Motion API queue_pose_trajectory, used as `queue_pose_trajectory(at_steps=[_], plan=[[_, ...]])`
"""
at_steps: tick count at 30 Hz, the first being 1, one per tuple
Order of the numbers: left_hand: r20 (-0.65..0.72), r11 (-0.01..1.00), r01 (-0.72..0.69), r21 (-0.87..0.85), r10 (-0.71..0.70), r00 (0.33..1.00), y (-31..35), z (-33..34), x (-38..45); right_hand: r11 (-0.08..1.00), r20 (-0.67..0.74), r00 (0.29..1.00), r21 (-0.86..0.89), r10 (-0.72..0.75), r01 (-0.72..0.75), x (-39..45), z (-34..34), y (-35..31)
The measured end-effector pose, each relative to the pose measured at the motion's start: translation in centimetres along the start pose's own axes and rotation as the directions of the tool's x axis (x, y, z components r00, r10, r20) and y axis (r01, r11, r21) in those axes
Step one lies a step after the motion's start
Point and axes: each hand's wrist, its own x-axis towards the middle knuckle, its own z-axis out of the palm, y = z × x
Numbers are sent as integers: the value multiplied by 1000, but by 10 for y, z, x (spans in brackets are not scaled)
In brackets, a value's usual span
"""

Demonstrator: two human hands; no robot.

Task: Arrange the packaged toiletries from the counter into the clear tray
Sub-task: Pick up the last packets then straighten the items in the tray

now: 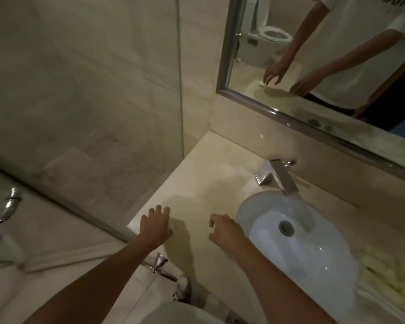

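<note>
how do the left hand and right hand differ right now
The left hand lies over the beige stone counter's left edge with fingers fairly straight and spread; the right hand sits nearer the white oval sink, fingers loosely curled. Both hold nothing.

Head view, looking down at beige stone tabletop (204, 183) with white oval sink (313, 242) set in it. Chrome faucet (278, 176) stands at the sink's far rim. Left hand (156, 224) over the tabletop's left edge, fingers spread, holding nothing. Right hand (225, 230) just left of the sink, fingers loosely curled, holding nothing. Framed mirror (325, 66) on the wall reflects both arms. Pale yellowish blurred items (388, 277) lie right of the sink; identity unclear. Glass panel (80, 90) at left.
</note>
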Motion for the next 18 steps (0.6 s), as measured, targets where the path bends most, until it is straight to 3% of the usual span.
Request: queue_pose_trajectory(at_steps=[7, 18], plan=[[34, 988, 111, -109, -108, 994, -47, 33, -2, 998, 30, 999, -49, -31, 33, 17, 24, -43], [-42, 942, -89, -324, 79, 996, -39, 43, 16, 998, -5, 998, 4, 64, -64, 12, 24, -15]])
